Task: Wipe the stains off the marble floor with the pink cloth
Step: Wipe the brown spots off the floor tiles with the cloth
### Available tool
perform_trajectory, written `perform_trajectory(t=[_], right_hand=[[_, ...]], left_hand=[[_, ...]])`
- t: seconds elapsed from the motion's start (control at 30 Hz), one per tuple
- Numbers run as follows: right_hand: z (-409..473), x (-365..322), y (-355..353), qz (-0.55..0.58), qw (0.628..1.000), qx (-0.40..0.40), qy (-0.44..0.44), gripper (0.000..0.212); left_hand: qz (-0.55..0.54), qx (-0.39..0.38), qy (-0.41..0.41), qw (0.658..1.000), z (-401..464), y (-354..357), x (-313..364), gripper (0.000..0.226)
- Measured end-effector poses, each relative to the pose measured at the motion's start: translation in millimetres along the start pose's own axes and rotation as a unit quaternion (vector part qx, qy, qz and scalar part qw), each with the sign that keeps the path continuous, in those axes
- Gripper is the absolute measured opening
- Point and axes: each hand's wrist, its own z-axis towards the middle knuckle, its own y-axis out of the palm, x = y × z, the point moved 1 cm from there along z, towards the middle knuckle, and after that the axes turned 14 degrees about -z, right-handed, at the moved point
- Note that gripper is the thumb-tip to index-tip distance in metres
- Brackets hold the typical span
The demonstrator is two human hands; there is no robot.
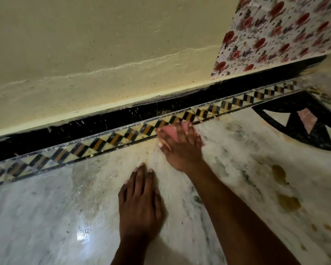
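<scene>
My right hand [182,148] presses the pink cloth [173,131] flat on the white marble floor [46,217], right at the edge of the black and yellow patterned border strip [103,141]. Its fingers are spread over the cloth, and only pink patches show between them. My left hand [139,203] rests flat on the marble just below and left of the right hand, fingers straight, holding nothing. Brownish-yellow stains [289,202] lie on the marble to the right, with a fainter yellowish smear around the cloth.
A cream wall [103,54] with a black skirting [84,123] runs diagonally behind the border. A floral cloth [275,31] hangs at the upper right. A black inlaid floor pattern [302,123] sits to the right.
</scene>
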Motion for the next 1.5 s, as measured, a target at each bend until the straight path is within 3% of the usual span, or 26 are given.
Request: perform_trajectory(t=[0.07,0.1,0.17,0.23,0.27,0.33,0.43,0.5,0.6,0.67,0.73,0.83,0.93,1.03,1.17,1.27,1.33,1.4,1.5], right_hand=[[-28,21,11,-0.014,0.999,0.012,-0.047,0.058],[-36,40,14,-0.021,0.999,0.04,-0.024,0.059],[-36,82,16,-0.022,0.991,0.083,0.107,0.059],[-21,107,11,0.045,0.966,0.038,0.253,0.065],[-11,105,10,0.065,0.957,0.016,0.281,0.068],[-5,80,7,0.047,0.97,0.012,0.239,0.066],[-47,33,14,-0.013,0.999,0.021,0.038,0.065],[-100,35,32,-0.041,0.998,0.039,-0.007,0.065],[-121,90,38,-0.034,0.992,0.044,0.113,0.069],[-93,121,32,0.007,0.969,0.042,0.243,0.07],[-58,124,22,0.068,0.951,0.03,0.302,0.067],[-61,85,19,0.044,0.982,0.024,0.182,0.062],[-142,69,39,-0.007,0.996,0.057,0.062,0.062],[-185,104,54,-0.027,0.99,0.034,0.138,0.065],[-126,125,39,0.025,0.97,0.019,0.24,0.067],[-126,91,43,0.012,0.987,0.039,0.155,0.064],[-177,74,58,-0.025,0.99,0.1,0.098,0.063],[-232,79,77,-0.027,0.993,0.094,0.064,0.063],[-263,105,89,-0.022,0.987,0.104,0.123,0.065]], left_hand=[[-0.005,-0.003,-0.001,1.0,-2,-1,0,0.064],[-0.007,0.001,-0.001,1.0,-1,-2,-1,0.064],[-0.006,0.006,0.0,1.0,-1,-2,-1,0.064],[-0.009,0.003,0.001,1.0,0,-2,-1,0.064],[-0.01,0.001,0.001,1.0,1,-3,-2,0.064],[-0.008,-0.004,0.002,1.0,1,-5,1,0.065],[-0.01,-0.002,-0.001,1.0,0,-7,2,0.064],[-0.018,0.0,0.003,1.0,0,-8,3,0.064],[-0.008,0.004,0.005,1.0,1,-8,3,0.064],[-0.003,0.005,0.003,1.0,1,-8,4,0.064],[-0.003,0.008,0.004,1.0,1,-7,4,0.064],[-0.002,0.012,0.008,1.0,1,-9,4,0.063],[0.003,0.011,0.013,1.0,0,-9,4,0.064],[0.007,0.016,0.022,1.0,-2,-8,4,0.063],[0.01,0.024,0.029,0.999,-1,-6,4,0.063],[0.0,0.037,0.035,0.999,-1,-6,3,0.063],[0.001,0.04,0.049,0.998,-3,-6,3,0.063],[0.001,0.035,0.065,0.997,-5,-8,4,0.064],[-0.011,0.034,0.101,0.994,-7,-10,5,0.062]])
